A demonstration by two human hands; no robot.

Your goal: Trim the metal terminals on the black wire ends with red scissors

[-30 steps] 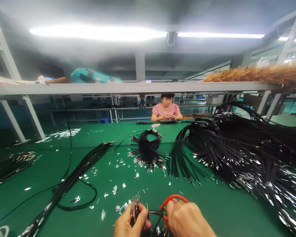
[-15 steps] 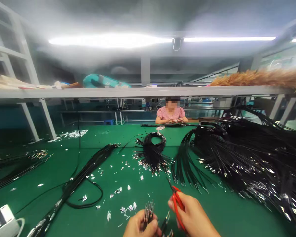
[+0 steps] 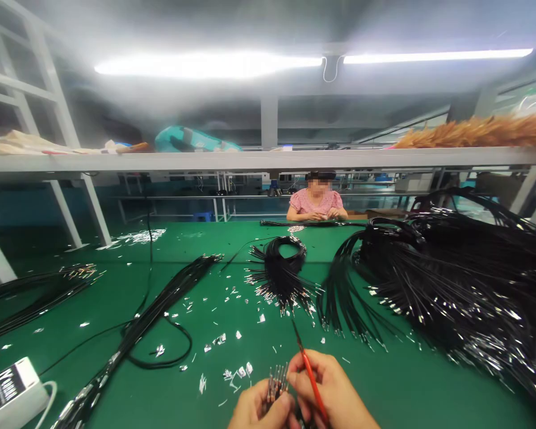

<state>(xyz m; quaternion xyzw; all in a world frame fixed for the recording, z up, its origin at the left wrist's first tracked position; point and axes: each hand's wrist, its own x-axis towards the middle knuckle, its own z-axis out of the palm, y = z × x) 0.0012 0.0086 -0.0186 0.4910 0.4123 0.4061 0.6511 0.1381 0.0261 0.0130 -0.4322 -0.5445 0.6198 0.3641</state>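
At the bottom centre my left hand (image 3: 261, 408) is closed round a small bunch of black cables, whose bare metallic ends (image 3: 277, 378) point upward. Close on its right, my right hand (image 3: 328, 390) grips a red-handled tool (image 3: 311, 381) with dark, thin jaws pointing up and left. The fingertips of my right hand are beside the cable ends. The lower part of the bunch is hidden by the hands. Beyond them, a coiled black cable bundle (image 3: 279, 271) lies on the green table (image 3: 223, 238).
A large heap of black cables (image 3: 451, 268) covers the right side. A long bundle (image 3: 161, 316) runs diagonally on the left, near a white box (image 3: 11, 393). White scraps (image 3: 241, 372) are scattered about. A person in pink (image 3: 317, 204) sits opposite, below a shelf (image 3: 250, 159).
My right hand has moved left, against the cable ends in my left hand. The red-handled tool has turned, its jaws now further left. The whole view has shifted slightly.
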